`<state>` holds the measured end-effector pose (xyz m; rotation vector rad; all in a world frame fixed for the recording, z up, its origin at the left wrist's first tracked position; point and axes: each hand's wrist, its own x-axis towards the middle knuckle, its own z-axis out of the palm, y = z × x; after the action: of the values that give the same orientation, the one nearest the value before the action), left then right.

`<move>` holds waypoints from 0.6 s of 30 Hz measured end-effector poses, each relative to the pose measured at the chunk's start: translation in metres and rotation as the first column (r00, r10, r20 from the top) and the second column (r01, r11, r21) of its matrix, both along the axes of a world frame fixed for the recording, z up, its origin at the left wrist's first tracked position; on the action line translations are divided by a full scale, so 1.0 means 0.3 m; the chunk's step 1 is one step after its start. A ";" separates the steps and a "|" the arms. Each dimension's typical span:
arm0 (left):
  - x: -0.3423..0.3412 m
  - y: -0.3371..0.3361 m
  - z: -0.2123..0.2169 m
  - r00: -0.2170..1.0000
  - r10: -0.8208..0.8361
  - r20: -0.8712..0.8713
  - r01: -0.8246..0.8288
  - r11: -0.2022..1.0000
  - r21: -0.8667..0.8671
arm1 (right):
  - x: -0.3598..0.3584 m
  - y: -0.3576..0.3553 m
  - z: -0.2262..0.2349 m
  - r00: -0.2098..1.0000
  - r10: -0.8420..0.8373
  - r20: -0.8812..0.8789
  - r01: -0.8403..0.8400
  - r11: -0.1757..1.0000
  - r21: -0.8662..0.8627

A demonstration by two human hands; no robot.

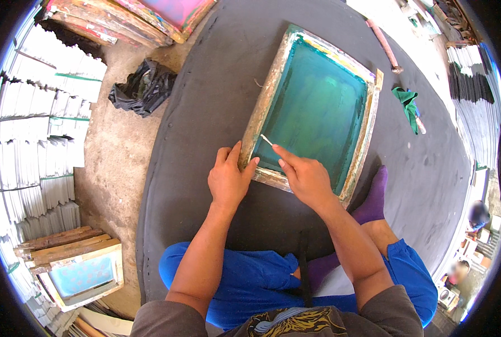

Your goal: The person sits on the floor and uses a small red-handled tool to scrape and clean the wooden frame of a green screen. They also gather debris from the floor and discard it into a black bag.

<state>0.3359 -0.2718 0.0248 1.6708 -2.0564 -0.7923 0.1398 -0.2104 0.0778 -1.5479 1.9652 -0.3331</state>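
A screen printing frame [264, 101] with a worn, paint-stained wooden border and green-coated mesh lies on the dark padded surface in front of me. At its near left corner, my left hand [228, 178] is closed around the wood, thumb along the near side. Over the mesh, my right hand [308, 178] pinches a thin white stick, which looks like a cotton swab [267, 140]. The swab's far tip is close to the left inner edge of the frame; whether it touches the mesh I cannot tell.
A hammer [383, 44] and a green cloth [406, 103] lie right of the frame on the dark surface [205, 101]. On the floor at left are a black plastic bag [142, 89], stacked frames [82, 272] and white stacks [34, 140]. Two people appear far right.
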 end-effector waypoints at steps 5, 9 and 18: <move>0.000 -0.004 0.004 1.000 -0.006 -0.006 0.006 0.999 0.032 | 0.006 -0.021 -0.004 1.000 0.016 0.022 -0.016 1.000 -0.008; 0.003 -0.004 -0.002 1.000 -0.007 -0.015 0.007 1.000 0.030 | 0.015 -0.032 0.001 1.000 0.005 0.027 -0.005 1.000 0.013; -0.002 -0.008 0.011 0.999 0.000 -0.033 0.002 0.998 0.061 | 0.028 -0.038 0.017 0.999 -0.036 0.040 0.034 0.999 0.031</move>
<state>0.3353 -0.2741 0.0283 1.6777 -2.0301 -0.8849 0.1481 -0.2217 0.0828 -1.4779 1.9589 -0.3452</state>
